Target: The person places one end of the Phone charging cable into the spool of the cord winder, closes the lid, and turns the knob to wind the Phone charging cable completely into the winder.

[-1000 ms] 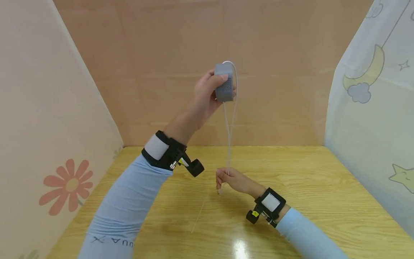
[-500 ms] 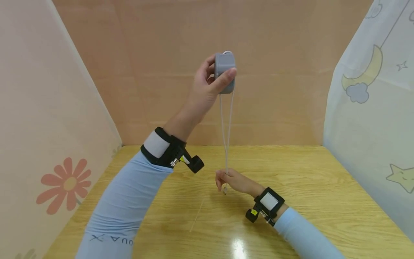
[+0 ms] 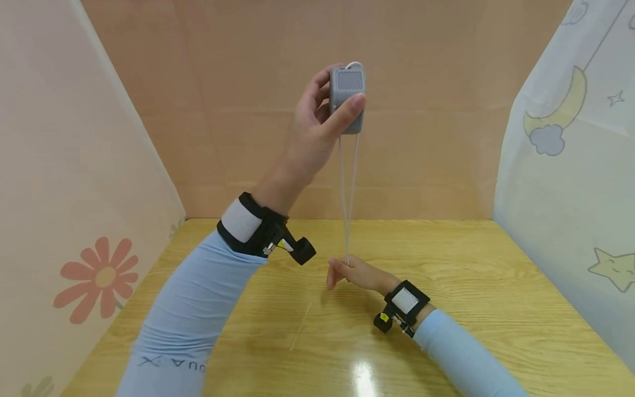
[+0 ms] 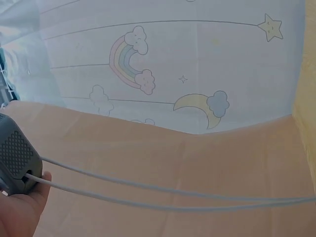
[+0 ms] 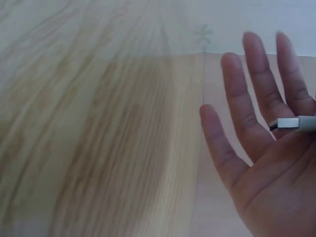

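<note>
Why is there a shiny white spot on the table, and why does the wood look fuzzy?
Head view: a light's glare reflects off the glossy wooden table. Right wrist view: the wood grain is blurred and washed pale, while the right hand and its cable plug look sharper.
</note>
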